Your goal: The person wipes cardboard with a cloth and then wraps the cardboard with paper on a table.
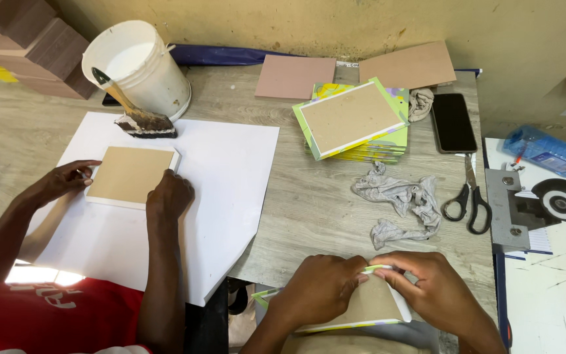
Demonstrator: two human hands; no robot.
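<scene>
A head-worn camera looks down at a grey wood-grain worktable (309, 196) where book covers are being made. At the bottom edge, the person's left hand (319, 288) and right hand (427, 285) both grip a flat brown cardboard board wrapped in white-and-green printed paper (368, 308). The fingers of both hands are closed and pinched along the board's top edge, where a strip of paper is partly folded over. The board lies tilted at the table's near edge, under both palms.

Judging from this, the fold along the top edge is underway, and the rest of that cover's edges cannot be seen clearly enough to judge.

Beyond the hands, up the table, lies a stack of finished-looking green-bordered covers (352, 121), a crumpled grey rag (401, 200) between the stack and the hands, black-handled scissors (470, 196) and a dark phone (453, 122) to the right.

Left of the grip, a co-worker's two hands (168, 193) press a plain brown board (131, 176) onto a large white sheet (217, 196). Behind them stands a white bucket of glue (137, 65) with a wide brush (135, 111).
</scene>
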